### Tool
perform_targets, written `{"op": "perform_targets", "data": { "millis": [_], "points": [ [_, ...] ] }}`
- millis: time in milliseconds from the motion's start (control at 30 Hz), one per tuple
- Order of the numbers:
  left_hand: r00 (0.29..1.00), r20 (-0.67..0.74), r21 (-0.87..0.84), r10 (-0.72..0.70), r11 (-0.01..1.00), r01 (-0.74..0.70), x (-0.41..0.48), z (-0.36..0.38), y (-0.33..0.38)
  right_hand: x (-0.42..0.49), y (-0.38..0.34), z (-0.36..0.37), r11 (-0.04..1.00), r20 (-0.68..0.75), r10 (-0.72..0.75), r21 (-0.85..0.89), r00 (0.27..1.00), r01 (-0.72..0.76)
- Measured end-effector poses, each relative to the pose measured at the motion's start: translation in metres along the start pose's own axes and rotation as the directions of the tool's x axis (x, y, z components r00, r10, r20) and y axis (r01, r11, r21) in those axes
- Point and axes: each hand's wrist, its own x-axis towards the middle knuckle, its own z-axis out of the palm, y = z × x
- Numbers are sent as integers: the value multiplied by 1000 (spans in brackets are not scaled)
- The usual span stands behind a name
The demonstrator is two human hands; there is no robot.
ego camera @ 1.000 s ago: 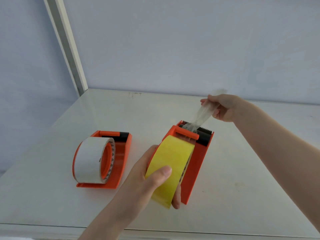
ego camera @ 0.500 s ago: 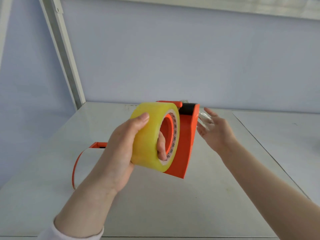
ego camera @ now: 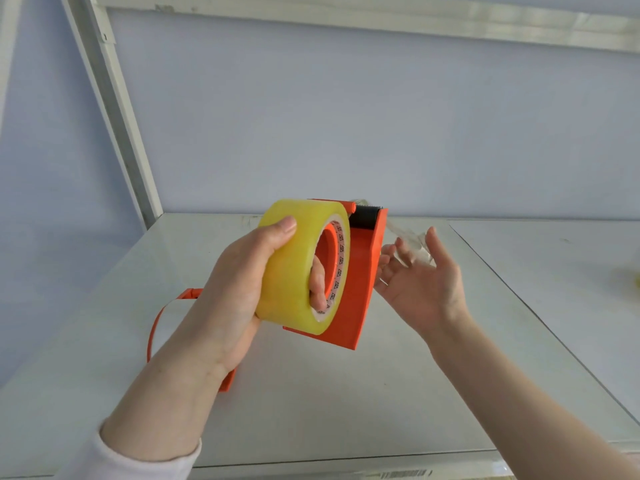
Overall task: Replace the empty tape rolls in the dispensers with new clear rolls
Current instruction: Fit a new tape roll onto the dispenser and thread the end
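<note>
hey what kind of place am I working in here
Probably a plain workbench or packing station: a bare white table, a blank pale wall with a white metal frame, and orange tape dispensers.

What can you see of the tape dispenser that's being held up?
The tape dispenser is bright orange, plastic by the look of it, with a black roller at its top. A fat yellowish clear tape roll sits on its orange hub. It is held off the table, tilted. The left hand grips the roll, thumb on top, a finger inside the hub. A crumpled clear tape strip trails from the top toward the open right hand behind it.
</note>
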Motion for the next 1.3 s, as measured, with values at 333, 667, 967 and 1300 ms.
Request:
{"op": "perform_targets", "data": {
  "millis": [333,667,967,1300],
  "points": [
    [998,61,89,-30,996,24,-8,2,-5,-9,-33,3,963,-406,-93,194,909,185],
    [999,41,79,-8,997,5,-7,3,0,-16,-47,-16,738,-323,-536,-628,780,247],
    [1000,-4,56,0,998,1,3,7,10,-17,5,-11,166,248,-498,-913,831,373],
    [999,49,13,-6,1000,6,0,0,7,29,-27,12,255,92,-652,-909,753,331]
  ]
}}
